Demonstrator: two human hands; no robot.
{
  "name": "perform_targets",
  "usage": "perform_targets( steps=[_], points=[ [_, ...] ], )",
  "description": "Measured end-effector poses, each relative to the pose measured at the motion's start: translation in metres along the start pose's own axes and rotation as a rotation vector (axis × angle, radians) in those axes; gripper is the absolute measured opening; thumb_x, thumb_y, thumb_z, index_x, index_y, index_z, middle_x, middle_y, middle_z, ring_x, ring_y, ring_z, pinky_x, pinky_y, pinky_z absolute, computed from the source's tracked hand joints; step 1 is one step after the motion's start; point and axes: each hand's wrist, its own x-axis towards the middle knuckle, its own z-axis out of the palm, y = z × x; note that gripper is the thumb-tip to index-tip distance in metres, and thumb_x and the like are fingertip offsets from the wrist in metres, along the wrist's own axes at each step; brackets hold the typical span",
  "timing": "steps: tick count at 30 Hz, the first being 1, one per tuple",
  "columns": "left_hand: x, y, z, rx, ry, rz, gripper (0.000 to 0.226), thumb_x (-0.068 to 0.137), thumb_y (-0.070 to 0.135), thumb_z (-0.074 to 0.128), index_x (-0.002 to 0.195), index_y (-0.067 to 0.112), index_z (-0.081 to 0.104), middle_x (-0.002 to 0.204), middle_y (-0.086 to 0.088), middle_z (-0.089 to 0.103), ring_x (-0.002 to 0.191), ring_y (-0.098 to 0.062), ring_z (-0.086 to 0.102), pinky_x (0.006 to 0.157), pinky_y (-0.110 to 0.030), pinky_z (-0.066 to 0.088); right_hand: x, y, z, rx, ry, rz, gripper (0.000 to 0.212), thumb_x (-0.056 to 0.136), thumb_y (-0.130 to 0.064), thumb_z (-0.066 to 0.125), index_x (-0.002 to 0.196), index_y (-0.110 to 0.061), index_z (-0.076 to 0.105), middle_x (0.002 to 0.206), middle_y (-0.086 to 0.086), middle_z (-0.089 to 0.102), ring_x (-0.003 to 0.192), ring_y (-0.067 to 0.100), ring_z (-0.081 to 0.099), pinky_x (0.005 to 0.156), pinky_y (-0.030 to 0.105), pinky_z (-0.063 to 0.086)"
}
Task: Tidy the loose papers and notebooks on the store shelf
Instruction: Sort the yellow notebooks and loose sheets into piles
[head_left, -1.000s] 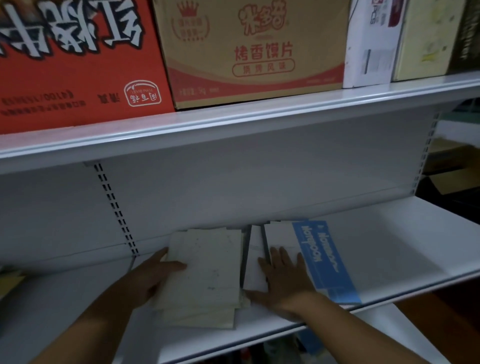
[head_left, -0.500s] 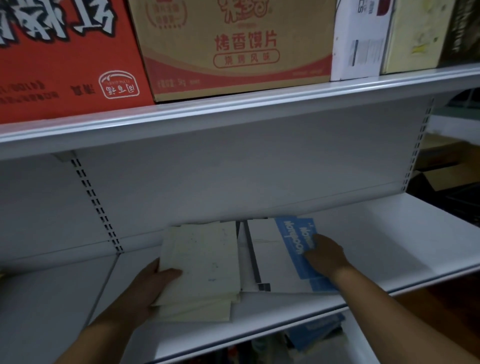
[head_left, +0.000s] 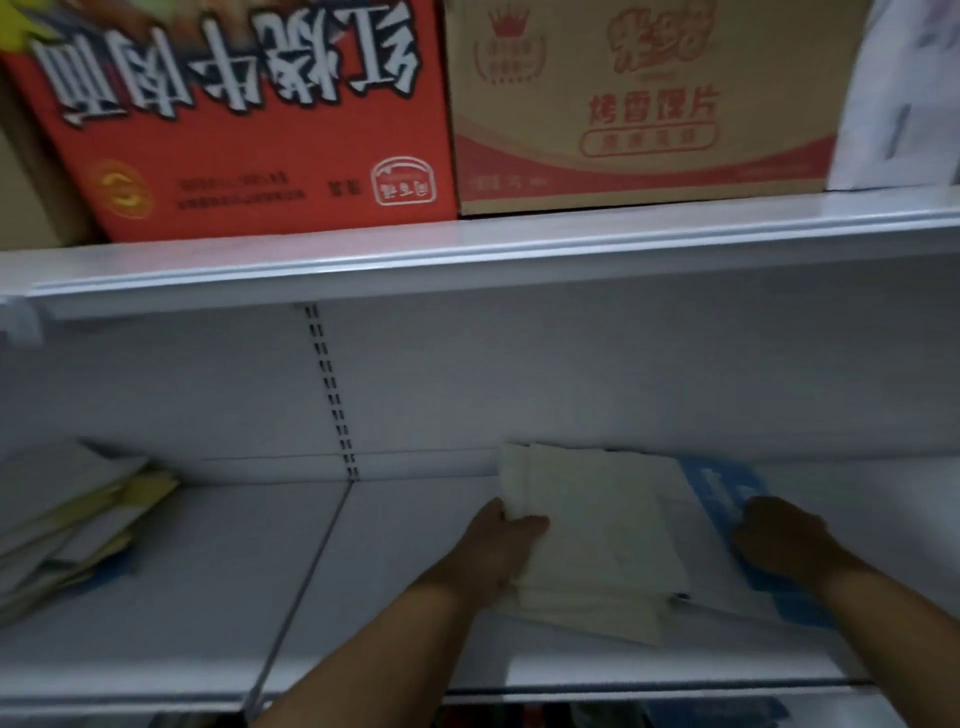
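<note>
The left hand (head_left: 501, 545) is gripping the papers (head_left: 597, 535) at their left edge, thumb on top, on the shelf (head_left: 363, 597), where they are overlapping the notebook (head_left: 722, 488). The right hand (head_left: 779, 540) is lying on that notebook; whether its fingers are grasping it I cannot tell. The tidying is looking partway done, since a messy pile (head_left: 67, 525) is waiting at far left. Above, the brown box (head_left: 644, 104) is showing 烤香馍片 and the red box (head_left: 249, 114) upside-down characters.

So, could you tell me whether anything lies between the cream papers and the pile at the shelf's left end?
Nothing visible does. The left hand holds the cream papers, and the shelf between them and the pile shows only a seam.
</note>
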Motion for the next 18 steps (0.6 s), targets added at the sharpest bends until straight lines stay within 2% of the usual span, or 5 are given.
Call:
perform_targets(
  steps=[2, 5, 9, 13, 18],
  points=[
    [-0.006, 0.011, -0.019, 0.152, 0.034, -0.008, 0.085, 0.076, 0.039, 0.071, 0.145, 0.009, 0.029, 0.14, -0.009, 0.047, 0.114, -0.02, 0.055, 0.095, -0.029, 0.047, -0.008, -0.038, -0.01, -0.029, 0.145, -0.058, 0.043, 0.088, -0.033, 0.049, 0.126, -0.014, 0.05, 0.135, 0.015, 0.05, 0.122, 0.032, 0.048, 0.1, 0.035, 0.039],
    [-0.017, 0.02, -0.072, 0.54, 0.143, 0.068, 0.066, 0.089, 0.037, 0.058, 0.145, 0.017, 0.031, 0.15, -0.004, 0.034, 0.133, -0.018, 0.04, 0.106, -0.025, 0.036, -0.034, -0.119, -0.014, 0.157, 0.214, -0.289, 0.047, 0.09, -0.025, 0.055, 0.133, -0.011, 0.048, 0.14, 0.015, 0.047, 0.127, 0.029, 0.046, 0.107, 0.031, 0.035],
    [-0.041, 0.025, -0.172, 0.835, 0.234, 0.071, 0.054, 0.093, 0.035, 0.051, 0.142, 0.015, 0.037, 0.151, -0.005, 0.033, 0.138, -0.019, 0.033, 0.111, -0.023, 0.025, -0.082, -0.215, 0.025, 0.228, 0.091, -0.54, 0.037, 0.089, -0.027, 0.057, 0.125, -0.021, 0.054, 0.136, 0.002, 0.051, 0.122, 0.019, 0.049, 0.098, 0.022, 0.036],
    [-0.065, 0.017, -0.284, 0.947, 0.359, 0.058, 0.044, 0.093, 0.033, 0.05, 0.133, 0.014, 0.049, 0.141, -0.006, 0.047, 0.129, -0.021, 0.044, 0.104, -0.023, 0.032, -0.123, -0.307, 0.069, 0.223, -0.044, -0.69, 0.02, 0.089, -0.033, 0.056, 0.109, -0.036, 0.053, 0.127, -0.007, 0.056, 0.097, 0.008, 0.053, 0.081, 0.016, 0.036],
    [-0.101, 0.007, -0.443, 1.044, 0.544, 0.02, 0.036, 0.09, 0.025, 0.05, 0.124, 0.013, 0.058, 0.135, -0.008, 0.053, 0.125, -0.026, 0.048, 0.1, -0.027, 0.036, -0.161, -0.428, 0.111, 0.276, -0.207, -0.743, 0.017, 0.09, -0.026, 0.058, 0.105, -0.024, 0.063, 0.113, -0.004, 0.062, 0.107, 0.008, 0.056, 0.081, 0.012, 0.035]
  ],
)
